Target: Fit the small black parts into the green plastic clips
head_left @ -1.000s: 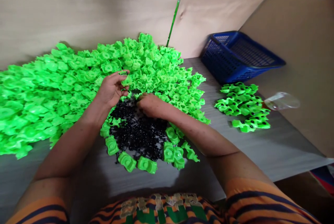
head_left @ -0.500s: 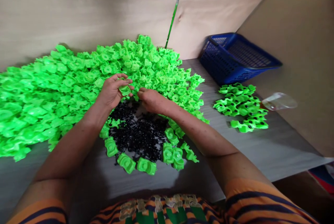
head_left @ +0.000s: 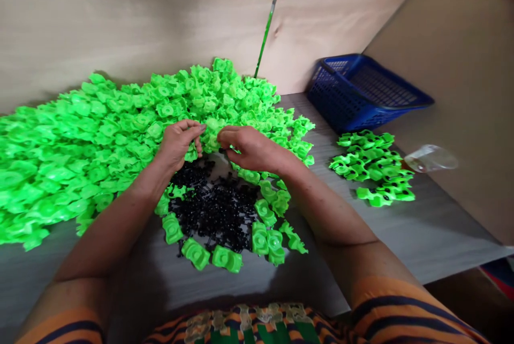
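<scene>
My left hand [head_left: 181, 143] is closed around a bright green plastic toy car body [head_left: 191, 152], mostly hidden under the fingers. Just to its right, my right hand [head_left: 244, 146] is pinched, with a small black wheel axle [head_left: 222, 150] at its fingertips. The two hands are slightly apart. Below them lies a heap of black wheel axles [head_left: 220, 207] on the grey table [head_left: 136, 274]. Loose green car bodies [head_left: 196, 252] ring that heap. Behind the hands spreads a large pile of green car bodies [head_left: 108, 114].
Green car bodies with black wheels [head_left: 371, 165] lie grouped at the right. Beyond them a blue plastic basket [head_left: 341, 100] leans by the wooden wall [head_left: 321, 7]. A clear plastic cup [head_left: 433, 158] rests on its side near the right panel. A green-stained stick [head_left: 269, 20] stands against the wall.
My left hand has turned, so the car body in it sits lower and shows less. My right hand has shifted slightly right, and a black axle now shows at its fingertips.
</scene>
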`<control>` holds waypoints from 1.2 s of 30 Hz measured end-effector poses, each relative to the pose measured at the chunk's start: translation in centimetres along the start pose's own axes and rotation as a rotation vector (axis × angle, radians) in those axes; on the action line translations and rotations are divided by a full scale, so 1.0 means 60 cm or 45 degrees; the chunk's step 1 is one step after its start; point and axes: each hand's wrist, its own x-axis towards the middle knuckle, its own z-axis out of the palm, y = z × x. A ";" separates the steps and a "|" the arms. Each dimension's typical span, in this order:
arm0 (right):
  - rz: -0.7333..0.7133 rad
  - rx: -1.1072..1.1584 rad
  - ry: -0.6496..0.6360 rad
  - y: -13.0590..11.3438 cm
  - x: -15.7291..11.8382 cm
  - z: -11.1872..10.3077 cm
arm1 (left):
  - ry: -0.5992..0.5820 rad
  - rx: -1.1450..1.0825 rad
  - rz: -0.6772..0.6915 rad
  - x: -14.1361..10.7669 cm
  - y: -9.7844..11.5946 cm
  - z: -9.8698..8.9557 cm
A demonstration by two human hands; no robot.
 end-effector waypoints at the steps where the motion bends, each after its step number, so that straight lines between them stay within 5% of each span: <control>1: -0.046 0.036 0.084 0.001 -0.005 -0.006 | -0.013 0.010 -0.011 0.000 0.000 -0.001; 7: -0.228 0.100 0.320 0.005 -0.014 -0.010 | -0.244 -0.065 -0.111 -0.006 0.003 -0.009; 18: -0.338 0.331 0.337 0.017 -0.008 0.005 | -0.114 -0.076 -0.025 -0.005 0.010 -0.007; 24: -0.063 0.327 0.635 0.033 -0.002 0.009 | 0.001 -0.055 -0.025 -0.009 0.007 0.004; 36: 0.015 0.218 0.775 0.047 0.019 0.049 | 0.049 0.051 0.006 -0.025 0.003 0.023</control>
